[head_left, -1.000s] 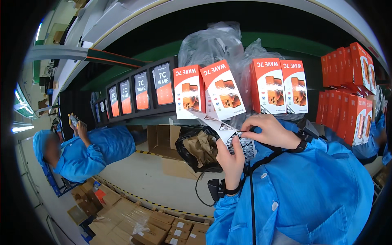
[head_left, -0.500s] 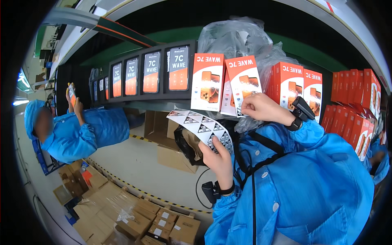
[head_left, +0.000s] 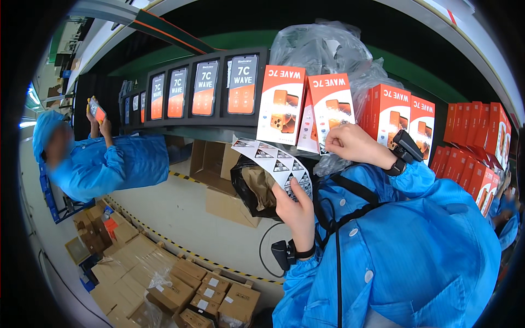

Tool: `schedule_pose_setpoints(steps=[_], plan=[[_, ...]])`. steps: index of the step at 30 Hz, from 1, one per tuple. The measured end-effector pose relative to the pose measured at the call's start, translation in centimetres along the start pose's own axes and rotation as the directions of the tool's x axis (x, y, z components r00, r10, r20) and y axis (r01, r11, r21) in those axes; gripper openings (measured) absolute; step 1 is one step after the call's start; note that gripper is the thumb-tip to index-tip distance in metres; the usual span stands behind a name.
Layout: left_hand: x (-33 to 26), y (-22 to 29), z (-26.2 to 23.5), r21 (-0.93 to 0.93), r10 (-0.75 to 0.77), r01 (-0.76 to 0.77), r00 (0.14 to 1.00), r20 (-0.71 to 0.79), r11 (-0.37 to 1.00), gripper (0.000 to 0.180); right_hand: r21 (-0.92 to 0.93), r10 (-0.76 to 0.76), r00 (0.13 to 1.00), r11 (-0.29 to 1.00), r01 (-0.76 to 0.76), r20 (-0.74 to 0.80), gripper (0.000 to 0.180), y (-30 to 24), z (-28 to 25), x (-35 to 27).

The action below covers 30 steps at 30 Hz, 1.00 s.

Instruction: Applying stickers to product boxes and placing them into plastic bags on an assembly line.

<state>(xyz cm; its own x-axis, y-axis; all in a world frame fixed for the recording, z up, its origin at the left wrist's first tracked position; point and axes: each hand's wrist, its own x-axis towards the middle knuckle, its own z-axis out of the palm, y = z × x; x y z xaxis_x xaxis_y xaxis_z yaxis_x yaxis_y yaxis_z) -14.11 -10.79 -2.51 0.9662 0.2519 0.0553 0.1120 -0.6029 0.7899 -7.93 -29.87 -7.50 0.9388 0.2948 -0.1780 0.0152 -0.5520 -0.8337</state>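
Observation:
My left hand [head_left: 297, 212] grips a curling white sheet of stickers [head_left: 266, 154] printed with black triangles, its thumb and fingers closed on the sheet's near end. At the near edge of a tilted red-and-white phone box [head_left: 331, 104] is my right hand [head_left: 358, 143], its fingers curled in a pinch. Whatever sits between those fingertips is hidden; a small dark patch shows on the box beside them. Another phone box [head_left: 280, 104] stands just left of it, and a pair of boxes [head_left: 392, 112] is right of my right hand.
Phones with printed film [head_left: 242, 85] sit in a black foam tray [head_left: 219, 119] at left. Clear plastic bags [head_left: 322, 49] lie behind the boxes. Rows of red boxes [head_left: 465, 126] stand far right. A co-worker [head_left: 104, 164] at left holds a phone. Cartons [head_left: 128, 257] fill the lower left.
The view has shifted slightly. My left hand and the sticker sheet sit a little further right; my right hand stays at the same box edge with its fingers pinched.

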Motion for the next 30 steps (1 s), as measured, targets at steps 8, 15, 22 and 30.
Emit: schedule_pose_setpoints(steps=[8, 15, 22, 30], plan=[[-0.5, -0.2, -0.1, -0.032, 0.035, -0.035, 0.999, -0.024, 0.999, 0.019, -0.134, -0.065, 0.984, 0.990, 0.043, -0.166, 0.026, -0.3, 0.7, -0.4], [-0.9, 0.1, -0.7, -0.600, -0.149, 0.187, 0.982, 0.112, 0.778, 0.023, 0.865, 0.019, 0.971, 0.450, -0.221, 0.238, 0.015, -4.3, 0.9, -2.8], [-1.0, -0.7, -1.9, -0.729, -0.020, 0.126, 0.988, 0.152, 0.673, 0.017, 0.874, 0.120, 0.989, 0.466, -0.134, 0.088, 0.008, -6.7, 0.5, -3.0], [0.8, -2.4, -3.1, -0.643, 0.078, 0.151, 0.946, 0.314, 0.750, 0.019, 0.232, -0.168, 0.911, 0.935, 0.268, -0.376, 0.018, -10.0, 2.7, -2.6]])
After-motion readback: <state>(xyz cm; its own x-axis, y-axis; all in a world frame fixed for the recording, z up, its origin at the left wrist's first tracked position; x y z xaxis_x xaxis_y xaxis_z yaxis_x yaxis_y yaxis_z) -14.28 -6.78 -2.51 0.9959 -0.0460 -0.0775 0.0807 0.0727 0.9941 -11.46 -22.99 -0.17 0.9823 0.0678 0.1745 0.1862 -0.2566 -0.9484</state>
